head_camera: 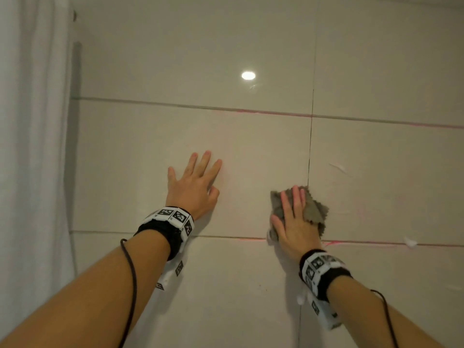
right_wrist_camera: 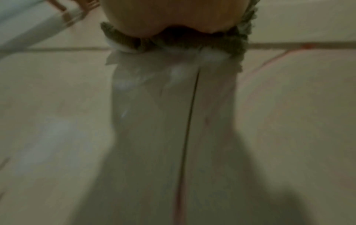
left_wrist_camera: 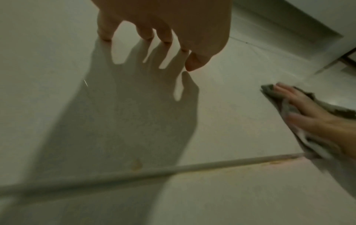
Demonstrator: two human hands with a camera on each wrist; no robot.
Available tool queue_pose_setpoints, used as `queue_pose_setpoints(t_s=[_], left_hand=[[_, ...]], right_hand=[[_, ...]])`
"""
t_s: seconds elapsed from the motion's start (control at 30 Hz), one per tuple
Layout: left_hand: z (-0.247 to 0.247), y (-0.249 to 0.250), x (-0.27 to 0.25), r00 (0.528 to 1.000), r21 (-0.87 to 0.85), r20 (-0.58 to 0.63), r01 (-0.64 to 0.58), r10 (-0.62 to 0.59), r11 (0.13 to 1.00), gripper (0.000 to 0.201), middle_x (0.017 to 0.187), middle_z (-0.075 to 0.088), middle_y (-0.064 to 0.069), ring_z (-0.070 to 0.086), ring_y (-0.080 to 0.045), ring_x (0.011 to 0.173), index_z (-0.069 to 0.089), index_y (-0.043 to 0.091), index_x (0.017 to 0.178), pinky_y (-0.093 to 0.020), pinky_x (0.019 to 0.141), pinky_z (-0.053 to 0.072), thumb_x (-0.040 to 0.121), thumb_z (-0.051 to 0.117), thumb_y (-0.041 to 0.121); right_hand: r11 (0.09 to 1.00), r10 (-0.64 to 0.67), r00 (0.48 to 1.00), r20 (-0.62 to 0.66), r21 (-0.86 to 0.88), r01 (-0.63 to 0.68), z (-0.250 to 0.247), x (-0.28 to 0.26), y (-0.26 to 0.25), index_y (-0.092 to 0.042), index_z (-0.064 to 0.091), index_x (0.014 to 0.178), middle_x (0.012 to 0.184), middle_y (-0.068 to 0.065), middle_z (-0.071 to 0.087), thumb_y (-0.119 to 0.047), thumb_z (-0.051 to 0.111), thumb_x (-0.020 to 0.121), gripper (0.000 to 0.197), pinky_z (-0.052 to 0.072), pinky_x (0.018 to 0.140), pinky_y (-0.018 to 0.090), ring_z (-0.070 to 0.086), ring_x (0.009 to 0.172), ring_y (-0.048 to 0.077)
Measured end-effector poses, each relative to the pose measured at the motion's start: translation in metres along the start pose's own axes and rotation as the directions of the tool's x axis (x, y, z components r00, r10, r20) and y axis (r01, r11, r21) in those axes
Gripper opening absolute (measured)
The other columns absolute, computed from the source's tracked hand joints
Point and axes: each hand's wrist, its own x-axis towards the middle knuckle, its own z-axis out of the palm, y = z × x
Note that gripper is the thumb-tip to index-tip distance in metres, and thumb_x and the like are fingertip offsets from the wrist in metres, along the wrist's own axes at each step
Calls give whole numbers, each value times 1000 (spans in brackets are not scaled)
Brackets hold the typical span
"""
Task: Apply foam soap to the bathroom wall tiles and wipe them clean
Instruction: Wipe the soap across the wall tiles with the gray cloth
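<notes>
Now the right hand (head_camera: 295,222) presses flat, fingers straight, on the soft, limp grey cloth (head_camera: 313,209) at the tile joint (head_camera: 309,156), left hand (head_camera: 193,189) splayed beside it bracing, best palmed at mid-cloth over slippery foam (right_wrist_camera: 179,73).

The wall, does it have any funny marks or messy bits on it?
Yes. Pinkish-red streaks run along the grout lines of the wall tiles, odd beside the grey ones. White foam blobs sit unwiped right of the grey cloth under the right hand.
</notes>
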Motion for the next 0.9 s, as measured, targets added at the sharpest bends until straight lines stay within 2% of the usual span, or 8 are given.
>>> queue_pose_setpoints(t_s=[0.07, 0.17, 0.27, 0.43, 0.53, 0.67, 0.8, 0.9], left_hand=[[0, -4, 0, 1000, 16, 6, -12, 12, 1000, 71, 168, -14, 10, -9, -21, 155, 0, 40, 159, -63, 118, 16, 99, 38, 39], [1, -13, 0, 1000, 15, 12, -9, 8, 1000, 76, 167, -20, 6, -12, -25, 155, -6, 40, 158, -56, 122, 15, 98, 39, 49], [1, -26, -2, 999, -58, 24, 42, -40, 997, 91, 165, -27, 4, -18, -23, 154, -13, 38, 157, -46, 126, 11, 93, 47, 60], [-2, -34, -2, 991, -171, 36, 137, -133, 976, 127, 162, -34, 4, -24, -15, 151, -23, 18, 156, -36, 124, 9, 79, 67, 65], [-5, -40, -5, 991, -232, 36, 137, -132, 963, 130, 162, -33, 10, -24, -8, 150, -22, 18, 157, -31, 120, 19, 78, 75, 53], [-17, -56, -11, 996, -278, 49, 88, -78, 957, 110, 165, -22, 13, -12, -6, 153, -11, 21, 160, -35, 110, 43, 81, 66, 15], [-22, -66, -17, 996, -307, 33, 88, -82, 948, 103, 168, -7, 9, 6, -11, 154, 1, 20, 161, -38, 109, 43, 78, 61, 7], [-16, -58, -20, 995, -287, 12, 98, -99, 953, 99, 169, -10, 5, -1, -14, 155, 6, 18, 161, -38, 114, 36, 79, 58, 5]], right_hand=[[983, 128, 992, -25, 134, -123, -21, 27, -12, -20, 4, 158, 162, 6, -21, -45, 31, 103, 67, 21, 116, 37, -23, 148, 20], [957, 211, 975, -75, 217, -191, -39, 74, -36, -22, -2, 158, 163, 6, -21, -46, 28, 103, 67, 30, 114, 54, -20, 150, 21], [961, 183, 982, -42, 219, -170, -53, 116, -66, -25, -7, 157, 162, 4, -24, -49, 24, 103, 67, 32, 112, 59, -22, 149, 21], [987, 49, 999, -15, 152, -46, -78, 166, -117, -25, -7, 157, 162, 4, -25, -49, 24, 103, 67, 13, 116, 59, -23, 149, 22], [994, -46, 999, -7, 94, 46, -79, 182, -138, -27, -5, 157, 163, 2, -23, -51, 25, 103, 67, 11, 116, 61, -21, 150, 21], [982, -187, 982, -18, 5, 187, -66, 180, -159, -29, -2, 157, 164, 1, -19, -54, 25, 102, 67, 18, 116, 58, -17, 151, 21], [960, -278, 960, -10, 5, 278, -44, 149, -168, -31, 2, 158, 165, -1, -16, -54, 27, 102, 66, 33, 108, 56, -13, 152, 18], [952, -306, 952, -11, 5, 306, -24, 115, -168, -30, 7, 158, 166, -1, -12, -54, 30, 102, 66, 41, 100, 55, -10, 152, 17]])
